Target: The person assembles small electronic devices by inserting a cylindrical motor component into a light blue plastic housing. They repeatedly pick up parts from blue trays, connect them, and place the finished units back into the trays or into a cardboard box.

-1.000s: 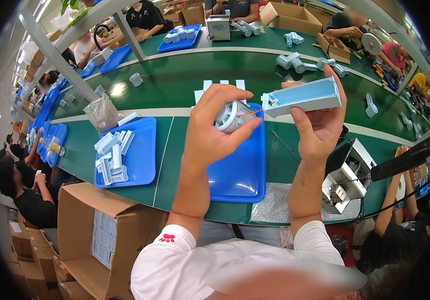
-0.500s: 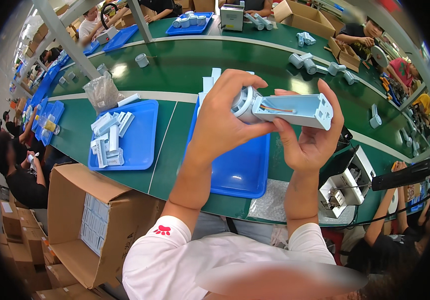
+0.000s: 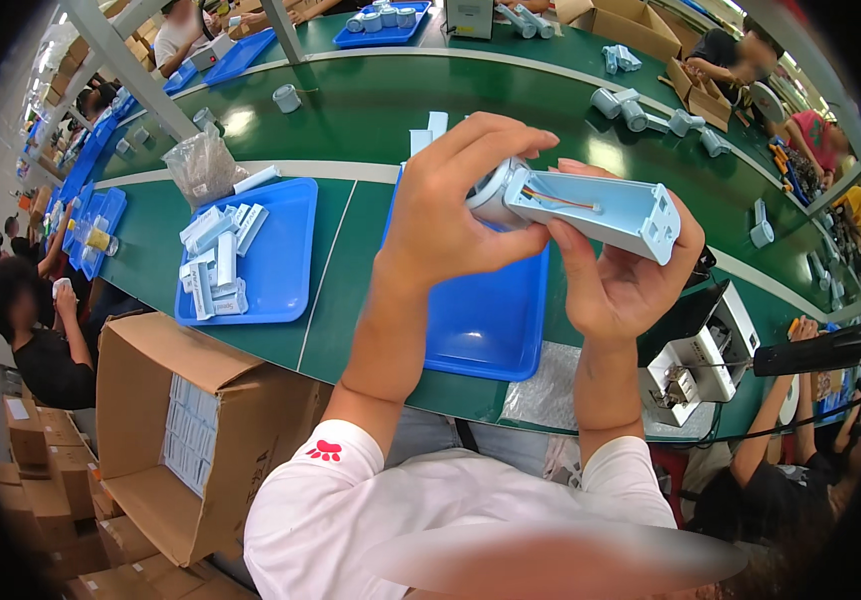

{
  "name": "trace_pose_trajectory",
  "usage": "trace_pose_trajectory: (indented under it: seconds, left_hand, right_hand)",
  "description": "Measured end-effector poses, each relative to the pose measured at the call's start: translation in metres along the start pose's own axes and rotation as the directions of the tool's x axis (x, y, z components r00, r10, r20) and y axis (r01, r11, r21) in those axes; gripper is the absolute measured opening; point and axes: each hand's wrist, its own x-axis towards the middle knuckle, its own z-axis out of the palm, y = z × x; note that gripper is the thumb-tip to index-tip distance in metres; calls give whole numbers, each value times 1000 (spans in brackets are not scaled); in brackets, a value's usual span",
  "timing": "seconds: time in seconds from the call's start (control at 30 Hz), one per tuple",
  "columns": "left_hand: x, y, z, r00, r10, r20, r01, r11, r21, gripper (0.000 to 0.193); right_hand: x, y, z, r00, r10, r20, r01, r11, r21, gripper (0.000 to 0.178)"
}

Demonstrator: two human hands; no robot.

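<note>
As the left hand (image 3: 438, 210) clasps a cylinder (image 3: 493, 200), the right (image 3: 632, 288) cups a housing (image 3: 612, 234).

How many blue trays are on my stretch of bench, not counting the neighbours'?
2: the left tray, bearing light-blue pieces, and the middle tray, partly hidden behind your left hand.

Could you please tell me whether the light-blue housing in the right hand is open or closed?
Open: the light-blue housing has no cover on the side facing the camera, so the thin wires inside show.
</note>
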Motion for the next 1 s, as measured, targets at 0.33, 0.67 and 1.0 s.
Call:
trace_pose_trajectory:
  seconds: [0.33, 0.67, 1.0]
  left_hand:
    - [-13, 3, -2, 990, 57, 128, -47, 996, -78, 81]
    - [-166, -19, -84, 688, -677, -261, 720, 683, 124, 49]
    - [-246, -69, -199, 666, -271, -695, 704, -79, 706, 52]
  right_hand:
    - [2, 2, -4, 987, 156, -47, -154, 987, 52, 65]
    - [-49, 91, 12, 422, 728, 540, -717, 632, -293, 56]
    - [-71, 124, 27, 570, 734, 370, -639, 679, -363, 64]
